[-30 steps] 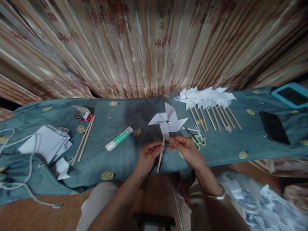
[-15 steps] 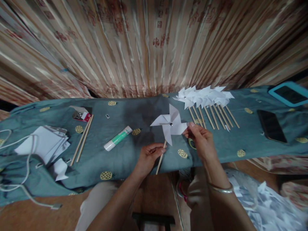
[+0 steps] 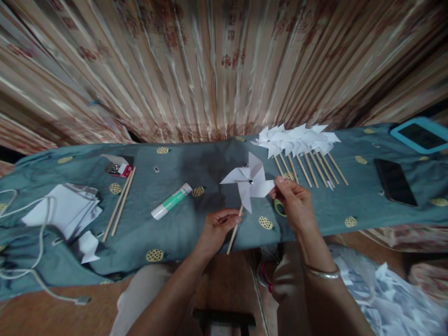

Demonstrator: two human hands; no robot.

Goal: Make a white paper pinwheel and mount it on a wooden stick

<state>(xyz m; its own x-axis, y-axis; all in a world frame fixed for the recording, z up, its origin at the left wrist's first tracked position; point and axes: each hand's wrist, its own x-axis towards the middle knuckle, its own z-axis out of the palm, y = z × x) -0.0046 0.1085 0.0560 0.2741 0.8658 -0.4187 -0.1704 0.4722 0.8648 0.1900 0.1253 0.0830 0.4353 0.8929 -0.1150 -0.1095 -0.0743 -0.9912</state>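
Note:
A white paper pinwheel (image 3: 257,179) with a dark pin at its centre is held up above the cloth-covered table. My left hand (image 3: 219,227) is closed on its wooden stick (image 3: 234,235), just below the paper blades. The thumb and fingers of my right hand (image 3: 293,198) pinch the tip of the right-hand blade. Partly hidden behind that hand, a green-yellow ring-shaped thing (image 3: 279,208) lies on the cloth. A green and white glue stick (image 3: 171,201) rests to the left of my left hand.
Several finished pinwheels (image 3: 297,140) lie overlapping at the back right. A phone (image 3: 395,182) and a blue-framed device (image 3: 420,135) are farther right. On the left are two sticks (image 3: 119,205), a small open box (image 3: 119,168), paper sheets (image 3: 63,210) and a white cable (image 3: 42,242).
The pinwheel and my right hand have shifted very slightly to the right. My left hand keeps its hold on the stick, and the table items stay put.

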